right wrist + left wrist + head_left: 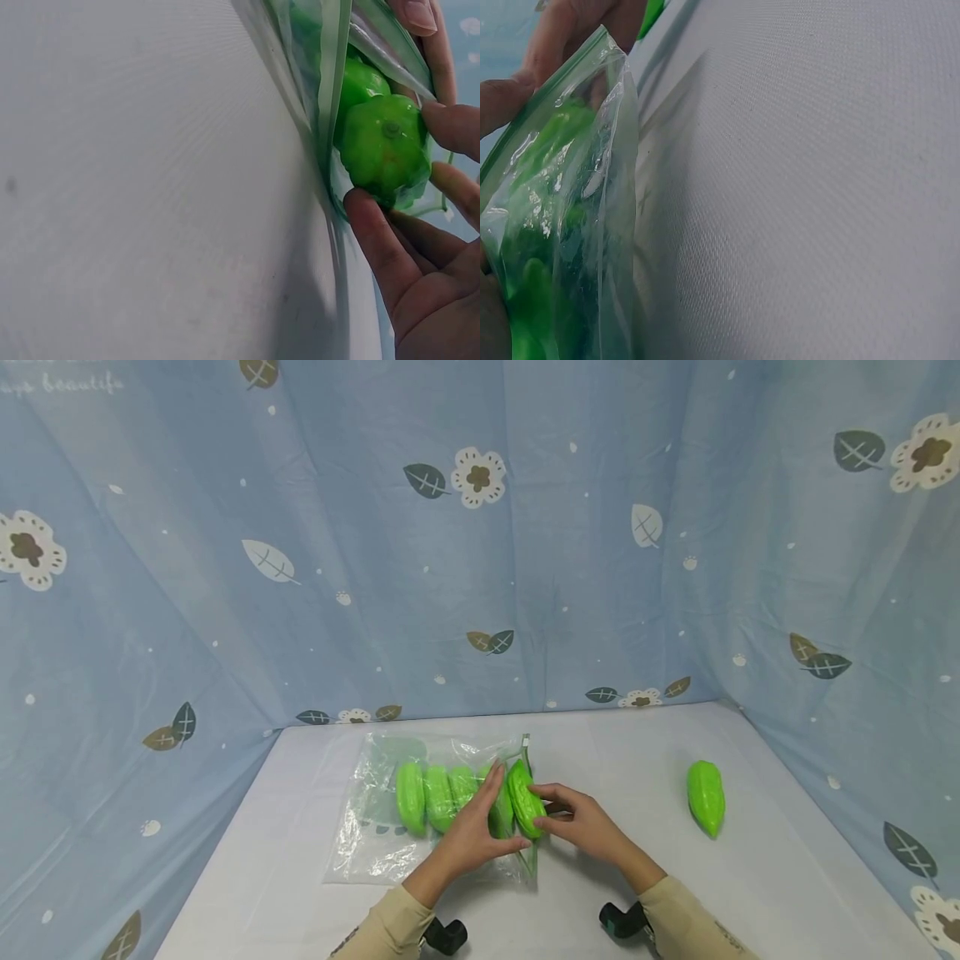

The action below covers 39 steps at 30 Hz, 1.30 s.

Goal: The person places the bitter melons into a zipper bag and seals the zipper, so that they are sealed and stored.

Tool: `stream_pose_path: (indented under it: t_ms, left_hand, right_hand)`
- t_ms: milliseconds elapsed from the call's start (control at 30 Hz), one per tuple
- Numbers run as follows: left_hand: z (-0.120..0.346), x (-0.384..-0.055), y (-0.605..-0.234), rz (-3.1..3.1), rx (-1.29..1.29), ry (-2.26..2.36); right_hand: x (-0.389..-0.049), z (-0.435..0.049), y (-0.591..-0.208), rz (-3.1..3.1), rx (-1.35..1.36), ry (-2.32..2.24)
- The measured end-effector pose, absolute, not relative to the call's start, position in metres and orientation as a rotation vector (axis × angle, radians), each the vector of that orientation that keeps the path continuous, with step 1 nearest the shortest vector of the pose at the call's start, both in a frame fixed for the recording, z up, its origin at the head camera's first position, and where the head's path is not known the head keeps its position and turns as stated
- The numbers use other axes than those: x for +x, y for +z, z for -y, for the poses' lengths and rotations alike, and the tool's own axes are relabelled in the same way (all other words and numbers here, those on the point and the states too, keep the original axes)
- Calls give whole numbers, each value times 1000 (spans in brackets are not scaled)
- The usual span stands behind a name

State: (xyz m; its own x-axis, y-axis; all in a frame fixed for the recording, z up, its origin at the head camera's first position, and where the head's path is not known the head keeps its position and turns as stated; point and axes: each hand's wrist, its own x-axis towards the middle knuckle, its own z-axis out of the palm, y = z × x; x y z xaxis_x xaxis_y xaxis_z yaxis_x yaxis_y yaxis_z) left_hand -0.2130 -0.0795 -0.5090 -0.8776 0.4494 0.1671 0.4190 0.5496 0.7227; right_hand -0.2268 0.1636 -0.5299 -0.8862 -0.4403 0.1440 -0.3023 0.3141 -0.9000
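A clear zip bag (pixel 356 857) with a green-edged mouth lies on the table, its opening toward the right. Several bright green bitter melons show through the plastic, among them one bitter melon (pixel 410 799) farthest left. My left hand (pixel 474 835) grips the bag near its mouth, thumb and fingers spread across the opening. With my right hand (pixel 583 823) I hold another bitter melon (pixel 522 795) by its outer side, right at the mouth. In the right wrist view the blunt end of this bitter melon (pixel 386 142) sits between the bag's green edges, fingertips around it.
One more bitter melon (pixel 706 797) lies alone on the right side of the white table (pixel 622 760). A blue patterned curtain (pixel 555 568) rises behind the table and along both sides. Black wrist devices (pixel 622 920) stick out by the sleeves.
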Motion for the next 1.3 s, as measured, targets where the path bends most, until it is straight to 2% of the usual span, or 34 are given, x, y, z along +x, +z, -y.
stream_pose_path:
  t_ms: [900,1300]
  left_hand:
    - [79,-214,-511,-2749,777,1256]
    - [79,-214,-512,-2733,794,1266]
  right_hand:
    - [-234,-150,-531,-2523,-693,-1512]
    - [-238,-140,-529,-2478,-783,-1530]
